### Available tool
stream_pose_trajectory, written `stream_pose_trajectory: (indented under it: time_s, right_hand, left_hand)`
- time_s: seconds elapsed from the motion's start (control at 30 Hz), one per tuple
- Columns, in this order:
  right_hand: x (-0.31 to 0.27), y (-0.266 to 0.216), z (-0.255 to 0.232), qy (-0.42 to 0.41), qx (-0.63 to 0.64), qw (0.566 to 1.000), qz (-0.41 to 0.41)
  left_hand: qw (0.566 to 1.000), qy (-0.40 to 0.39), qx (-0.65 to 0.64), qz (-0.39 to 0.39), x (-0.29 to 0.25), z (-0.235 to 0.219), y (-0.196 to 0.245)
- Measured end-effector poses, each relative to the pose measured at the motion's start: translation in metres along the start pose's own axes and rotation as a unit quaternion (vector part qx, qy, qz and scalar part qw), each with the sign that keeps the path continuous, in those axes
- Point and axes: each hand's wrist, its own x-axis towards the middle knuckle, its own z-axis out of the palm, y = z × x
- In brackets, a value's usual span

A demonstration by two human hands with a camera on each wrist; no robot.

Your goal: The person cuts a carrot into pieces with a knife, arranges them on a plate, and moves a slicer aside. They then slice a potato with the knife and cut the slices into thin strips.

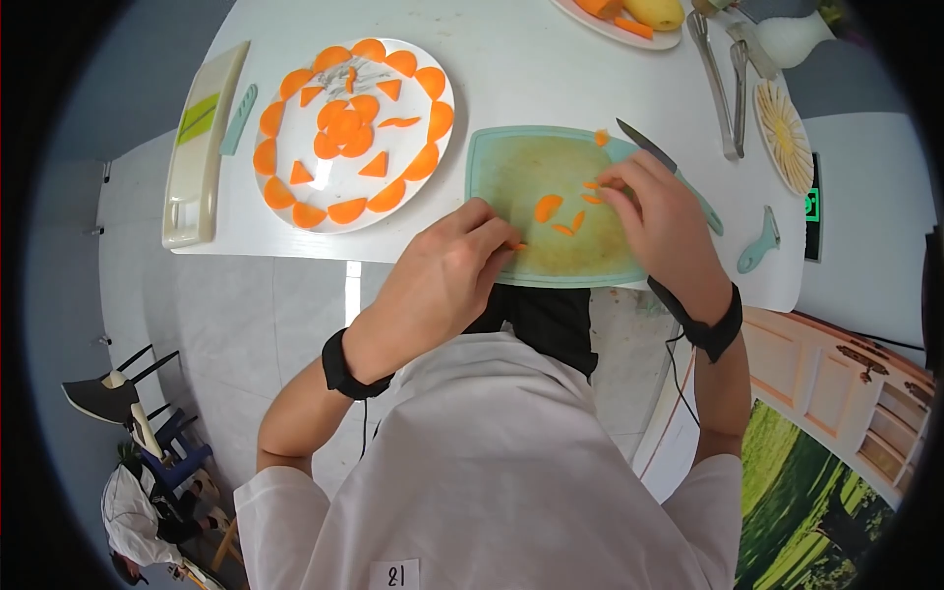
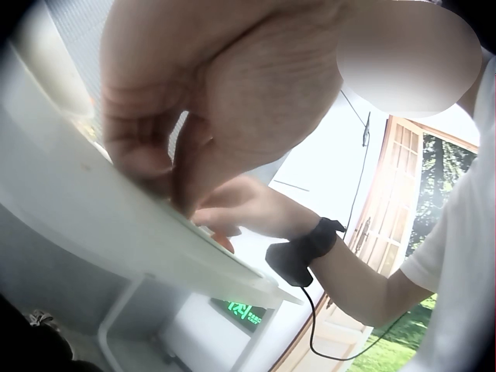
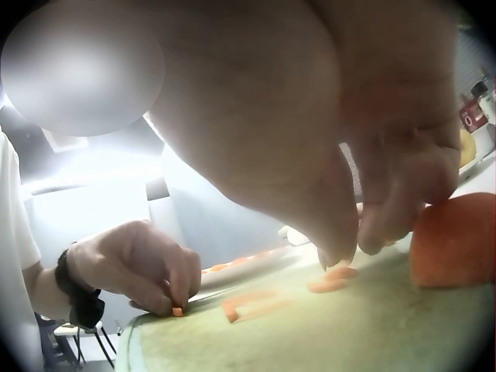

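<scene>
On the green cutting board [image 1: 511, 167], my left hand [image 1: 442, 265] pinches a small orange carrot piece [image 1: 520, 246] at the near left edge; the right wrist view also shows this piece [image 3: 177, 311] at its fingertips. My right hand [image 1: 669, 221] is over the board's right side, thumb and finger slightly apart, by small carrot slivers [image 1: 591, 199]. A larger carrot slice [image 1: 549, 207] and a few slivers [image 1: 563, 230] lie between the hands. Left of the board, a white plate [image 1: 236, 147] bears a ring of carrot half-slices, triangles and a central rosette.
A knife [image 1: 647, 146] lies past my right hand, with a peeler [image 1: 759, 242] farther right. Tongs [image 1: 723, 88], a ribbed dish [image 1: 784, 138] and a plate of vegetables [image 1: 664, 39] stand behind. A slicer [image 1: 204, 147] and a light-green tool [image 1: 239, 120] are at the left.
</scene>
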Motion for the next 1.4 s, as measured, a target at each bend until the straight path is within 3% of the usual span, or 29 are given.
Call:
stream_pose_trajectory:
  time_s: [0.23, 0.37, 0.57, 0.77, 1.1, 1.4]
  right_hand:
    - [0.002, 0.007, -0.001, -0.038, -0.007, 0.999, 0.002]
    - [-0.007, -0.019, -0.014, -0.075, 0.040, 0.996, 0.019]
    - [-0.019, -0.037, 0.021, -0.064, 0.040, 0.994, -0.082]
    - [-0.024, -0.039, 0.013, -0.040, 0.045, 0.997, -0.055]
    - [-0.023, -0.041, 0.024, -0.022, 0.002, 0.995, -0.102]
    - [-0.005, -0.047, 0.014, 0.005, 0.012, 0.996, -0.083]
  left_hand:
    - [1.000, -0.001, 0.001, -0.004, 0.000, -0.001, -0.001]
    - [1.000, -0.003, 0.003, 0.001, 0.000, -0.001, -0.002]
    - [1.000, -0.016, 0.004, 0.022, 0.001, -0.003, -0.002]
    - [0.999, -0.019, -0.031, 0.000, 0.001, -0.005, -0.005]
    - [0.998, -0.025, 0.016, 0.059, 0.005, 0.000, -0.008]
    - [0.996, 0.018, 0.022, 0.082, 0.000, 0.001, -0.012]
